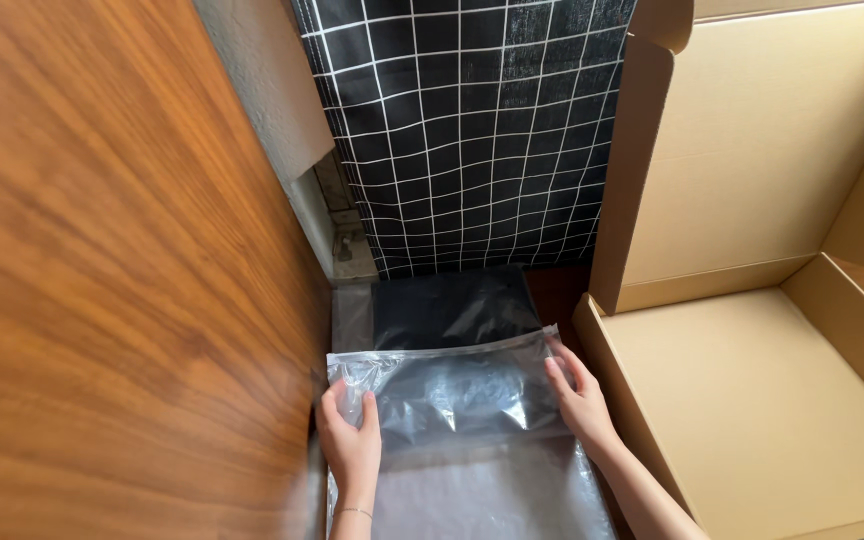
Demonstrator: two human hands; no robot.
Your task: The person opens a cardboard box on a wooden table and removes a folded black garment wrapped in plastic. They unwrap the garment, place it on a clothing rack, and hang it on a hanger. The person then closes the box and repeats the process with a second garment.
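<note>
My left hand (350, 440) takes the near left corner of the clear plastic bag (452, 395), fingers curled over its edge in a pinching grip, so the slippery film with the dark cloth (452, 308) half in it lies flat between the wooden panel (122, 280) and the open cardboard box (752, 390). My right hand (580, 400) pinches the bag's right edge, wrist angled inward, both forearms reaching straight ahead.
</note>
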